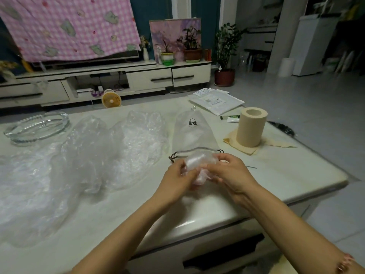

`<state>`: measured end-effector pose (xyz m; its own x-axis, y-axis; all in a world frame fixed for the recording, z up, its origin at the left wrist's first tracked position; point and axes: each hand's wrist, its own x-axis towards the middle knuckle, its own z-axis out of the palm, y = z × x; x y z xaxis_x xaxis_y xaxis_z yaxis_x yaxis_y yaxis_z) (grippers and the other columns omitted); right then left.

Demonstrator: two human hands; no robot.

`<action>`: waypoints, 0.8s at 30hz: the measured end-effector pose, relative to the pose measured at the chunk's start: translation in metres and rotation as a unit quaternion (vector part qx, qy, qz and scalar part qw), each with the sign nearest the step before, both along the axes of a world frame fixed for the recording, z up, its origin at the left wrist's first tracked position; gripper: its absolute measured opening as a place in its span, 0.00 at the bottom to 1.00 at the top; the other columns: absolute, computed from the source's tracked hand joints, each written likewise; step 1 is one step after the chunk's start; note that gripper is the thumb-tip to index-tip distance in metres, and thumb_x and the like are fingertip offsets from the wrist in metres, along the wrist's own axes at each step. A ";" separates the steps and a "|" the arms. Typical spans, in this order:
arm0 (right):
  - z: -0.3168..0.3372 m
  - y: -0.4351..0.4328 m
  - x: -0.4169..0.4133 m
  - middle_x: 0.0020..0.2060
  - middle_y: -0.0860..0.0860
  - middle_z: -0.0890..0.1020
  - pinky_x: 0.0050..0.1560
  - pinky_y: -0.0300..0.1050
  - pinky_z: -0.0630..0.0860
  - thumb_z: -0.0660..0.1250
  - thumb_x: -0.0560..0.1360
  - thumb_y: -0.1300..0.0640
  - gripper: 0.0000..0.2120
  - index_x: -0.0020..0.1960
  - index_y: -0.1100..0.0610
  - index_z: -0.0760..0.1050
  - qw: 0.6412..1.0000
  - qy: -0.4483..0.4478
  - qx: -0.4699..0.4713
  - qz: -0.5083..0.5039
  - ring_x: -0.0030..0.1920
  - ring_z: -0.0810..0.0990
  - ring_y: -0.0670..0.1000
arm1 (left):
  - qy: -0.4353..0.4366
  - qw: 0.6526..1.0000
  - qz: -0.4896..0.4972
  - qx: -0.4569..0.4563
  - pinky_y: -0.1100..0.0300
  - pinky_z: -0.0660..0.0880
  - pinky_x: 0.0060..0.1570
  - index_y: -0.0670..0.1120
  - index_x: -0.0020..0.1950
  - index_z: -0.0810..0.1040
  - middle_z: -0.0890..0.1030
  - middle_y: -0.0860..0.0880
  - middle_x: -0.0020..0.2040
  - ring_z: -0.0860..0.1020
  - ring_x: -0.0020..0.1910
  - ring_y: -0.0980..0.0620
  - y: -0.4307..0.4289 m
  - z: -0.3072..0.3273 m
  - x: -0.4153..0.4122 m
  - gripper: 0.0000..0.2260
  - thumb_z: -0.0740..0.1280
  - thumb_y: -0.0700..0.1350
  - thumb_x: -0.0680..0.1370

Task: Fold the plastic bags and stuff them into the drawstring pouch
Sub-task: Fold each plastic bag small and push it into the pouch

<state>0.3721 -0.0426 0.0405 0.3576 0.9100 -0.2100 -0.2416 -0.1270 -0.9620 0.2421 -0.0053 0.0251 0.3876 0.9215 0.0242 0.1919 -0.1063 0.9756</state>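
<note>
Pinching the folded plastic bag [197, 161], just in front of the pouch [194, 135] mouth, between left grip [177, 175] and right grip [231, 171], both curled round its ends; light, slippery, probably springy, so best squeezed across the middle against unfolding.

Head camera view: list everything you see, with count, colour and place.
folded plastic bag: one, clear, held before the pouch mouth
loose plastic bags: a pile, clear, table left
drawstring pouch: one, whitish, table centre
glass dish: one, clear, far left
paper roll: one, beige, right of pouch
envelopes: stack, white, far table edge
table: one, off-white
small fan: one, yellow, floor behind table
hands: left hand, right hand, both gripping the folded bag
</note>
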 end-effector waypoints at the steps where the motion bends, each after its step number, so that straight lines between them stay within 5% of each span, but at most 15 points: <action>1: -0.001 0.004 0.007 0.43 0.58 0.80 0.30 0.36 0.78 0.66 0.71 0.74 0.15 0.54 0.62 0.73 1.000 -0.013 -0.006 -0.021 0.37 0.79 0.50 | 0.026 0.999 -0.012 0.032 0.57 0.80 0.44 0.46 0.50 0.76 0.79 0.48 0.45 0.79 0.40 0.52 0.006 0.000 0.000 0.06 0.63 0.47 0.79; 4: -0.005 0.011 0.023 0.41 0.58 0.80 0.35 0.39 0.75 0.64 0.70 0.74 0.12 0.50 0.64 0.77 0.997 -0.062 -0.029 -0.037 0.38 0.78 0.52 | 0.195 0.944 0.010 0.266 0.69 0.69 0.49 0.47 0.53 0.78 0.77 0.49 0.53 0.75 0.50 0.54 0.030 -0.007 -0.008 0.13 0.58 0.53 0.81; 7: -0.009 0.011 0.029 0.36 0.58 0.77 0.38 0.43 0.71 0.62 0.70 0.74 0.08 0.40 0.66 0.78 0.996 -0.077 -0.044 -0.007 0.38 0.74 0.54 | 0.361 0.818 0.018 0.446 0.50 0.73 0.54 0.44 0.50 0.82 0.77 0.39 0.59 0.76 0.57 0.39 0.057 -0.021 -0.010 0.16 0.57 0.50 0.77; 10: -0.006 0.013 0.032 0.37 0.57 0.76 0.35 0.41 0.68 0.63 0.70 0.71 0.07 0.39 0.61 0.76 0.996 -0.073 -0.055 -0.008 0.37 0.72 0.53 | 0.449 0.751 0.002 0.484 0.48 0.76 0.52 0.42 0.47 0.82 0.80 0.38 0.56 0.80 0.52 0.37 0.075 -0.038 -0.002 0.18 0.55 0.49 0.75; 16: 0.002 0.013 0.035 0.38 0.55 0.77 0.38 0.41 0.71 0.62 0.73 0.68 0.06 0.46 0.61 0.76 0.998 -0.066 -0.015 -0.003 0.36 0.74 0.51 | 0.354 0.784 0.045 0.507 0.51 0.77 0.38 0.33 0.51 0.79 0.80 0.37 0.49 0.80 0.40 0.38 0.080 -0.016 0.009 0.17 0.56 0.43 0.76; 21: 0.003 0.014 0.026 0.38 0.55 0.77 0.37 0.44 0.77 0.67 0.73 0.65 0.05 0.48 0.63 0.75 0.986 -0.144 0.067 -0.046 0.35 0.75 0.49 | 0.286 0.777 0.097 0.552 0.50 0.78 0.36 0.34 0.56 0.78 0.80 0.37 0.54 0.79 0.44 0.37 0.070 0.009 0.016 0.13 0.66 0.36 0.73; 24: -0.001 0.017 0.014 0.32 0.47 0.76 0.43 0.42 0.77 0.72 0.70 0.64 0.08 0.40 0.54 0.74 0.958 -0.215 0.140 -0.130 0.33 0.74 0.46 | 0.266 0.803 0.069 0.529 0.53 0.77 0.35 0.36 0.61 0.76 0.77 0.39 0.59 0.76 0.50 0.39 0.060 0.003 0.017 0.26 0.72 0.27 0.63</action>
